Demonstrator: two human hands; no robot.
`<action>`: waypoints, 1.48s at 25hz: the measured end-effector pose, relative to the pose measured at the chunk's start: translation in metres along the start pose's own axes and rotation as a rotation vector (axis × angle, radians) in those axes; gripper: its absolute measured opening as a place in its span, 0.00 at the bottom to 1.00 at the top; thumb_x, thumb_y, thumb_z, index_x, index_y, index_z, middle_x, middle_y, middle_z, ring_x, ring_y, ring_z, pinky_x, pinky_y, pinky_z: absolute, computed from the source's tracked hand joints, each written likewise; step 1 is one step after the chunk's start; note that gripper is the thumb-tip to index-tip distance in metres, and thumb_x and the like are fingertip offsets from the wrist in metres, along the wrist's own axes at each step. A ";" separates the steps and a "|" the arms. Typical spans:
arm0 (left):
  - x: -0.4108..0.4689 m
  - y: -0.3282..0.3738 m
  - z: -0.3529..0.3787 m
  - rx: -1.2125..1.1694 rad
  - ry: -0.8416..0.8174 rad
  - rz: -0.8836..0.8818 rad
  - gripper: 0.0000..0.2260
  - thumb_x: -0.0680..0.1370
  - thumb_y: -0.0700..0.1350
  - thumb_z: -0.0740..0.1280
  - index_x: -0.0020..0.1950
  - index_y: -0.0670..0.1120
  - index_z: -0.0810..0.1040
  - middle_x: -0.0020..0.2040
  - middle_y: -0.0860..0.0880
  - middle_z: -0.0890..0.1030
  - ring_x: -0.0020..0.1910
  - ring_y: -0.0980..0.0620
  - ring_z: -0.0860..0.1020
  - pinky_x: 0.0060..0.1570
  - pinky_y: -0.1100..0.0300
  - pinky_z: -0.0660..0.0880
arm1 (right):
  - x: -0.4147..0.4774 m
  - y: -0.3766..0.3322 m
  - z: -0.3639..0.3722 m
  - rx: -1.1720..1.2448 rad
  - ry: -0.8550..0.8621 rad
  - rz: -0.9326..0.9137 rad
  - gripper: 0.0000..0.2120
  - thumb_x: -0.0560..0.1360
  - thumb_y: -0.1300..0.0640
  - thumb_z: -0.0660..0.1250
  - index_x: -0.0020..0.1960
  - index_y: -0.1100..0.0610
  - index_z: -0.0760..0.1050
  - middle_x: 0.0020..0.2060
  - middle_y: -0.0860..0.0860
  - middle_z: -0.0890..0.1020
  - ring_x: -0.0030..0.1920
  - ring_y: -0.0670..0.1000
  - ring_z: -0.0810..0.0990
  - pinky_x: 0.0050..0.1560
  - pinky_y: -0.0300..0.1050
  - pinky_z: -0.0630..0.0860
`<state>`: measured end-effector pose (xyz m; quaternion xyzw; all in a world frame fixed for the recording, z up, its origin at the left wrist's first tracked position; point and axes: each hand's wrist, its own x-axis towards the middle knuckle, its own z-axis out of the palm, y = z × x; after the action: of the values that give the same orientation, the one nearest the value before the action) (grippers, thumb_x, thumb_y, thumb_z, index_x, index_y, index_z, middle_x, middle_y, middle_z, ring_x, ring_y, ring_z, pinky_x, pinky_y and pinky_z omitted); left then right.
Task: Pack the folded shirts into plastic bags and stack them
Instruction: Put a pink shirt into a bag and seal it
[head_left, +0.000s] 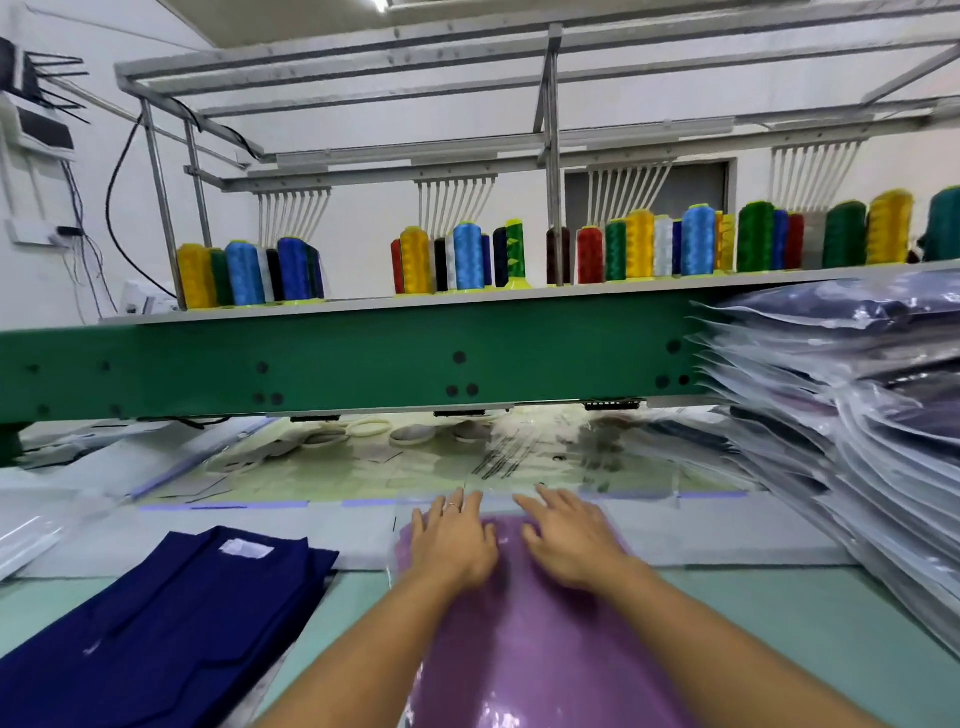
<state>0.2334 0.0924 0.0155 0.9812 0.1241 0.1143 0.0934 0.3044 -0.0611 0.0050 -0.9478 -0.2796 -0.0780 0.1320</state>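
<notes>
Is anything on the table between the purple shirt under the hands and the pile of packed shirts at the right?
Nothing visible. The left hand and right hand lie on the bagged purple shirt; only table surface separates it from the pile of packed shirts.

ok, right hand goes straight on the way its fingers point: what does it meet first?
Right hand, flat on the bagged purple shirt, would first meet the bag's clear open end, just past its fingers. The green machine beam lies farther back; depth unclear.
</notes>
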 end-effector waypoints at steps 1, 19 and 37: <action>0.012 0.002 0.008 0.002 -0.025 0.000 0.26 0.84 0.54 0.52 0.82 0.52 0.54 0.83 0.50 0.54 0.81 0.44 0.51 0.78 0.39 0.46 | 0.015 -0.002 0.007 -0.006 -0.040 0.005 0.26 0.82 0.42 0.50 0.80 0.40 0.54 0.81 0.49 0.53 0.80 0.57 0.51 0.78 0.61 0.51; -0.016 -0.048 0.010 0.177 -0.079 -0.183 0.39 0.78 0.72 0.49 0.83 0.50 0.49 0.83 0.47 0.53 0.80 0.35 0.52 0.73 0.28 0.45 | -0.015 0.041 0.003 -0.164 0.032 0.236 0.29 0.83 0.42 0.46 0.81 0.52 0.52 0.81 0.51 0.56 0.80 0.56 0.51 0.78 0.63 0.50; -0.216 -0.042 -0.005 -0.220 0.082 0.562 0.13 0.77 0.63 0.68 0.55 0.57 0.78 0.48 0.59 0.81 0.46 0.60 0.78 0.50 0.61 0.76 | -0.212 -0.002 -0.008 -0.069 -0.257 -0.163 0.27 0.80 0.30 0.43 0.78 0.30 0.44 0.81 0.41 0.46 0.81 0.52 0.44 0.79 0.56 0.42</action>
<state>0.0195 0.0756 -0.0316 0.9557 -0.1618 0.1879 0.1586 0.1269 -0.1698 -0.0338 -0.9282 -0.3672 0.0238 0.0557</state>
